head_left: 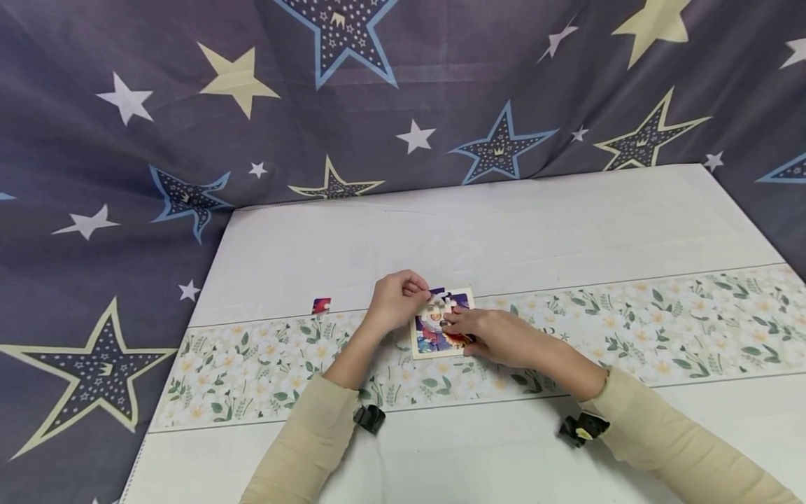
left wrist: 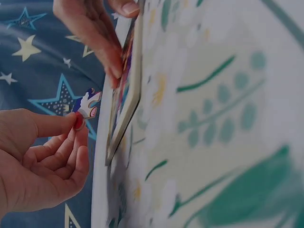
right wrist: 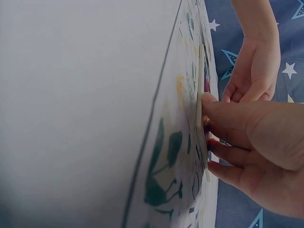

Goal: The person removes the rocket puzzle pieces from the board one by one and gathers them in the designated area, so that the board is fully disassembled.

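Observation:
Between thumb and forefinger, my left hand (head_left: 395, 301) pinches a jigsaw puzzle piece (left wrist: 87, 105), coloured white, purple and red. It is held up off the table, beside the puzzle. The jigsaw puzzle (head_left: 434, 355) lies flat in a pale-edged square tray and shows a colourful picture, partly covered by my hands. From the right, my right hand (head_left: 504, 336) reaches over the puzzle with its fingertips touching the surface. In the right wrist view its thumb (right wrist: 209, 99) rests at the tray's edge and the fingers are spread, gripping no visible piece.
A loose red and purple puzzle piece (head_left: 321, 306) lies left of the tray. Beneath the tray runs a floral band (head_left: 264, 371) across the white table (head_left: 466, 455). A dark star-patterned cloth (head_left: 378, 119) hangs behind and at the sides.

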Available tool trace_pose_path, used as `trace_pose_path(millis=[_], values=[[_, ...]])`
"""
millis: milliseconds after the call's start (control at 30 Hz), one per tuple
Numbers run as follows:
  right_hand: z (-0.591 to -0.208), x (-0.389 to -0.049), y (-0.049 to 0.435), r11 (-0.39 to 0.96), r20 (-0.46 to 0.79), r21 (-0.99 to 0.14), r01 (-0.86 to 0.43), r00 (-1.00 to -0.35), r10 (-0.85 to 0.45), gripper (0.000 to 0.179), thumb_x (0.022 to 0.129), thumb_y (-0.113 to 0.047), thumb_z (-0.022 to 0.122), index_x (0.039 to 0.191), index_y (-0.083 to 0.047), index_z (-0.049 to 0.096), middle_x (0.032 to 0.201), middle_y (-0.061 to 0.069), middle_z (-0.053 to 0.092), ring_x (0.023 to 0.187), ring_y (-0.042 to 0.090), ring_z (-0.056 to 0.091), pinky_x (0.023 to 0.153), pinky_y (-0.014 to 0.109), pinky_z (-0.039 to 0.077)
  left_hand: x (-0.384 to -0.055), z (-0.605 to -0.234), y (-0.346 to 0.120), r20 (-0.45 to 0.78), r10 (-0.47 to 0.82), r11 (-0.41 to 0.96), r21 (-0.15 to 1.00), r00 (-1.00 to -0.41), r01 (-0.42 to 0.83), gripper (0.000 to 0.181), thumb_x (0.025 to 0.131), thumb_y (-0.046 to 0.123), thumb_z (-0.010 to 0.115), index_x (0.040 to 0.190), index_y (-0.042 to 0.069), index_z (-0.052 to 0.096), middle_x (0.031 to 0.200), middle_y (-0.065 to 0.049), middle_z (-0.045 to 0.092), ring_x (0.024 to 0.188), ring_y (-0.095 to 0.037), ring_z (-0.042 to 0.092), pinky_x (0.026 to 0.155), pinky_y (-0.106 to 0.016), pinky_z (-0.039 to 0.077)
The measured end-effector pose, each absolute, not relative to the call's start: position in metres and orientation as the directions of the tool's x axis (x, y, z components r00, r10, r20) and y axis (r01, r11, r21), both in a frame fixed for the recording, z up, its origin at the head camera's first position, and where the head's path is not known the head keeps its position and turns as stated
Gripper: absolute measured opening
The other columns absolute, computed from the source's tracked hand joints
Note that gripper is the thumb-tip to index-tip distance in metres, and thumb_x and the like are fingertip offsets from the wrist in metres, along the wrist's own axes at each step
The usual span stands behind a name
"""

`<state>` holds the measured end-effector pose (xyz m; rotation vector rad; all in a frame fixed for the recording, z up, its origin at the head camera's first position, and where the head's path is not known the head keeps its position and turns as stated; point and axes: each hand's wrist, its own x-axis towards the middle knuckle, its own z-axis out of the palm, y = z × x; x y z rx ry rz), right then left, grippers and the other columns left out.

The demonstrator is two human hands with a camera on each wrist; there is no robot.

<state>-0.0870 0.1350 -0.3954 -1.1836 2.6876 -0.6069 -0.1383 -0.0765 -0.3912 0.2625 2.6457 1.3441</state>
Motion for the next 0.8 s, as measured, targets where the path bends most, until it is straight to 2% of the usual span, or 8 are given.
trace_pose_path(millis=[433,800], values=[[-0.396,-0.086,0.135,0.608,0.039,-0.408,-0.681,-0.678,-0.734,0.043,0.083,-0.014,0.073,0.125,-0.007,0.063,0.138,0.012,0.057,0.130,0.030,0.053,0.099,0.043,0.049,-0.143,-0.379,-0.101,-0.080,0.121,0.567,0.824,-0.989,0.003,0.006,0.088,0.012,0.068,0.089,0.006,0.069,0.083,-0.008,0.069,0.072,-0.013,0.059,0.065,-0.021,0.048],[-0.398,-0.085,0.135,0.608,0.050,-0.394,-0.690,-0.676,-0.735,0.043,0.085,-0.014,0.072,0.126,-0.007,0.063,0.137,0.011,0.057,0.130,0.030,0.053,0.098,0.043,0.050,-0.145,-0.374,-0.125,-0.106,0.109,0.607,0.794,-0.988,-0.018,0.010,0.088,0.016,0.069,0.091,0.006,0.071,0.083,-0.008,0.070,0.074,-0.013,0.060,0.065,-0.022,0.047]])
